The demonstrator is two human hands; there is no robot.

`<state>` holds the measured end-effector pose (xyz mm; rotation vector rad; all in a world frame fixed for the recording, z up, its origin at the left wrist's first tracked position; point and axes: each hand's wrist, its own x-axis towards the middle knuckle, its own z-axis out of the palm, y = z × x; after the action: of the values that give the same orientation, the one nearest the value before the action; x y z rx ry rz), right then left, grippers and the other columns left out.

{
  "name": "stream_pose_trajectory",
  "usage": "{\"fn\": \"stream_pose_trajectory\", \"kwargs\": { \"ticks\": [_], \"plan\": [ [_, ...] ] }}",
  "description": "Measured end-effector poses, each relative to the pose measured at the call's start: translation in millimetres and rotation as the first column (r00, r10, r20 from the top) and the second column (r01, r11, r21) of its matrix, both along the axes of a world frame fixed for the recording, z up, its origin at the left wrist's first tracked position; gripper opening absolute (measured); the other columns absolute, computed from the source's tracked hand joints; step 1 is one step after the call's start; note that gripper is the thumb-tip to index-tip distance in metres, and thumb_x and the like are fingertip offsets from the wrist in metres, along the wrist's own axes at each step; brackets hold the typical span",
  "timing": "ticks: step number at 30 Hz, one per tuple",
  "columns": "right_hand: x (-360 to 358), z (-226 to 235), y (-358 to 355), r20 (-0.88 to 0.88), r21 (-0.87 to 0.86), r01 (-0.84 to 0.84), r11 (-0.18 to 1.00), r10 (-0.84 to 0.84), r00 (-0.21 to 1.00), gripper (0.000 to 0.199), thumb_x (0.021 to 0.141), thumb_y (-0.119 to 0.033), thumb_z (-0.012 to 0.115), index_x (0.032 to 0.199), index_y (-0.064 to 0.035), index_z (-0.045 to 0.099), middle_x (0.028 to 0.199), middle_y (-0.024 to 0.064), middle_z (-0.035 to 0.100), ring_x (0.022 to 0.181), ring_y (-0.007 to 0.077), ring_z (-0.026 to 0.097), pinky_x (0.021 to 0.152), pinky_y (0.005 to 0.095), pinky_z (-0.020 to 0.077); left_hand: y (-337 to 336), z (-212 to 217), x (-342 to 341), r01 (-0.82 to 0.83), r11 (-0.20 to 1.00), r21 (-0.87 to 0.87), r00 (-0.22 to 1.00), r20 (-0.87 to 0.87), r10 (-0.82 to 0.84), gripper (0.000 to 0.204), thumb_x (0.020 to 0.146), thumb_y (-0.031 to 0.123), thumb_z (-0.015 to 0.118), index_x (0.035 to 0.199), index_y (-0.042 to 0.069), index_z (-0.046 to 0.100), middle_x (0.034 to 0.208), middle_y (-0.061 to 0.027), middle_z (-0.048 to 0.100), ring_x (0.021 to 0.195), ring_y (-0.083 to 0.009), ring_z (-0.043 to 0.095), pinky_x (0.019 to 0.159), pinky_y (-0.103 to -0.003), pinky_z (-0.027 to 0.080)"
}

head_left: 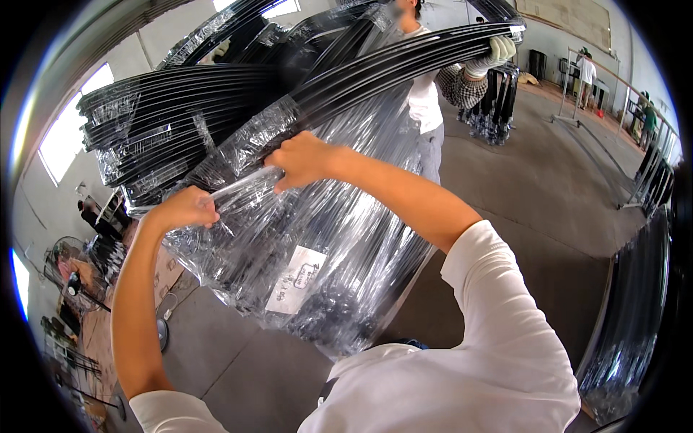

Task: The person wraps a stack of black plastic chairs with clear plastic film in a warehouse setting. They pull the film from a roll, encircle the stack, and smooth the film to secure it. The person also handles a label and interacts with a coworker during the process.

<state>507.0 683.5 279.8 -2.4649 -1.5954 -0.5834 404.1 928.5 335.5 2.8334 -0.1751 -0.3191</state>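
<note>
Clear plastic wrap (pixel 244 186) is pulled taut between my two hands, beside the wrapped end of a bundle of long black strips (pixel 390 66). My left hand (pixel 189 208) is closed on the wrap's lower left part. Higher and to the right, my right hand (pixel 302 162) grips the other end of it, close to the bundle. Below my hands the big stack is covered in shiny clear film, with a white paper sheet (pixel 296 280) on its near side. A co-worker's gloved hand (pixel 498 52) supports the bundle's far right end.
More black strip bundles (pixel 180 94) lie piled at the far left. Beyond the stack stands a co-worker in white (pixel 426 101). Wrapped bundles (pixel 624 310) stand at the right, below a metal rack (pixel 621 133). A fan (pixel 71 270) is at the left.
</note>
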Motion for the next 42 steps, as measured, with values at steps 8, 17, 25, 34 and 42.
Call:
{"fn": "stream_pose_trajectory", "kwargs": {
  "ticks": [8,17,25,34,42],
  "plan": [
    [-3,0,5,0.095,0.008,0.011,1.0,-0.011,0.995,0.041,0.072,-0.045,0.066,0.088,-0.0072,0.066,0.071,0.0106,0.064,0.075,0.0288,0.063,0.063,0.0374,0.0457,11,-4,0,0.007,0.999,-0.04,1.0,0.029,-0.006,0.023,0.074,0.025,0.066,0.073,0.002,0.061,0.068,-0.0064,0.066,0.066,-0.0132,0.06,0.064,-0.028,0.045],
    [1,-4,7,0.07,0.038,0.023,0.999,-0.026,0.997,0.041,0.072,-0.045,0.066,0.084,-0.0059,0.065,0.071,0.0111,0.064,0.074,0.0293,0.063,0.063,0.0381,0.0459,10,-4,2,-0.015,1.0,-0.024,0.999,0.029,0.016,0.024,0.074,0.025,0.066,0.072,0.003,0.06,0.067,-0.0064,0.065,0.065,-0.0129,0.059,0.063,-0.027,0.043],
    [3,-7,9,0.059,0.079,-0.005,0.997,0.001,0.998,0.04,0.071,-0.043,0.067,0.083,-0.0047,0.065,0.07,0.0116,0.064,0.074,0.0292,0.064,0.062,0.0379,0.0463,8,-4,-1,-0.053,0.997,-0.062,0.998,0.033,0.055,0.022,0.075,0.024,0.068,0.073,0.003,0.061,0.068,-0.0068,0.065,0.065,-0.0131,0.059,0.062,-0.027,0.044],
    [2,-7,10,0.073,0.078,0.022,0.997,-0.027,0.997,0.039,0.072,-0.042,0.067,0.082,-0.0045,0.065,0.07,0.011,0.064,0.074,0.0288,0.064,0.062,0.0374,0.047,13,-7,1,-0.026,0.996,-0.085,0.999,0.043,0.03,0.021,0.075,0.022,0.068,0.072,0.003,0.059,0.066,-0.0059,0.064,0.063,-0.0116,0.057,0.06,-0.026,0.043],
    [-3,-5,10,0.103,0.072,0.037,0.997,-0.045,0.994,0.036,0.073,-0.04,0.067,0.086,-0.0069,0.065,0.067,0.0116,0.064,0.07,0.0289,0.064,0.063,0.0376,0.0471,10,-6,-2,-0.046,0.995,-0.091,0.998,0.042,0.05,0.021,0.075,0.022,0.068,0.071,0.003,0.059,0.066,-0.0055,0.063,0.063,-0.0112,0.057,0.06,-0.025,0.042]
  ]
}}
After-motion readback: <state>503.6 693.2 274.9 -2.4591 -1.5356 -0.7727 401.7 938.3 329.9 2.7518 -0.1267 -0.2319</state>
